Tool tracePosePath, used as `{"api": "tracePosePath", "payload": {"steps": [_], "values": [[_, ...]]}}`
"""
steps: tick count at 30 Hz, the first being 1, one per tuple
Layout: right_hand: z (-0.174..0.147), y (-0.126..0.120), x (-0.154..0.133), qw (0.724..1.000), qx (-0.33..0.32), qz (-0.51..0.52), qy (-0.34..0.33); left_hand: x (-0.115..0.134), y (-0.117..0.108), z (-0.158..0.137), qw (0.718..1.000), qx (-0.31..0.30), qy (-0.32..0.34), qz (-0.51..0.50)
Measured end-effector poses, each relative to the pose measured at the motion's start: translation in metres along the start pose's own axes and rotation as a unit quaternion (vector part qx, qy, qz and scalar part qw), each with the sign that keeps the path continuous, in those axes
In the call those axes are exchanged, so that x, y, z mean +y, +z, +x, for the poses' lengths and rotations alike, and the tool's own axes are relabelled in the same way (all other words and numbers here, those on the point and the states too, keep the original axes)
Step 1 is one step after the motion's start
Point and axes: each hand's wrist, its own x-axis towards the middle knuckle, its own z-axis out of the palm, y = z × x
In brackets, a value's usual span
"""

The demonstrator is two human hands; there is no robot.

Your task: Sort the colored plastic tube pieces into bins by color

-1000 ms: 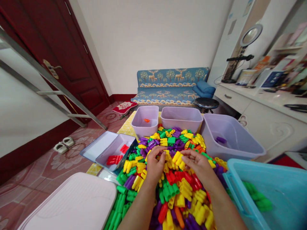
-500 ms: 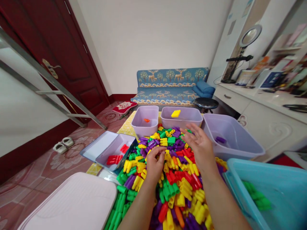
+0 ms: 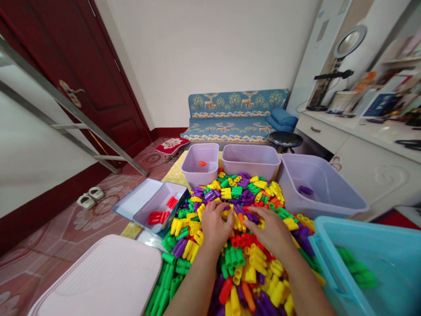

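Over a big heap of plastic tube-shaped blocks [image 3: 235, 259] in green, yellow, purple, red and orange, both hands are low and side by side. My left hand [image 3: 215, 224] touches the heap with bent fingers, thumb apart from them, beside yellow blocks. My right hand [image 3: 272, 230] reaches in from the right, finger and thumb apart near an orange block [image 3: 241, 218] and red ones. Neither hand visibly holds a block. Parts of the heap are hidden beneath the hands.
Behind the heap stand a lilac bin [image 3: 199, 176] with orange pieces, another lilac bin [image 3: 250, 166], and a third lilac bin [image 3: 324, 204] holding a purple block. A turquoise bin [image 3: 332, 245] with green blocks is at right. Left are an open box [image 3: 144, 208] with red blocks and a pale lid [image 3: 101, 276].
A yellow block seen over the middle back bin is out of sight now. My right hand has come down and back to the heap from near that bin; my left hand has spread slightly.
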Motion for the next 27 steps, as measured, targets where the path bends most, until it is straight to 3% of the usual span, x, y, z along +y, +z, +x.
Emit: {"api": "tracePosePath", "payload": {"steps": [5, 14, 18, 22, 27], "values": [[-0.005, 0.003, -0.003, 0.998, -0.040, -0.011, -0.047, 0.000, 0.000, 0.000, 0.991, -0.098, 0.030, -0.090], [-0.006, 0.009, -0.002, 0.991, -0.005, 0.131, -0.013, -0.004, 0.006, -0.001, 0.958, -0.041, -0.050, -0.281], [-0.006, 0.010, -0.003, 0.989, -0.013, 0.146, -0.017, -0.008, 0.008, 0.000, 0.938, -0.027, -0.084, -0.336], [-0.006, 0.010, -0.004, 0.992, -0.004, 0.119, -0.027, -0.007, 0.005, 0.003, 0.935, -0.017, -0.041, -0.351], [-0.007, 0.010, -0.003, 0.993, -0.006, 0.112, -0.037, 0.005, -0.004, 0.002, 0.944, -0.098, 0.027, -0.315]]}}
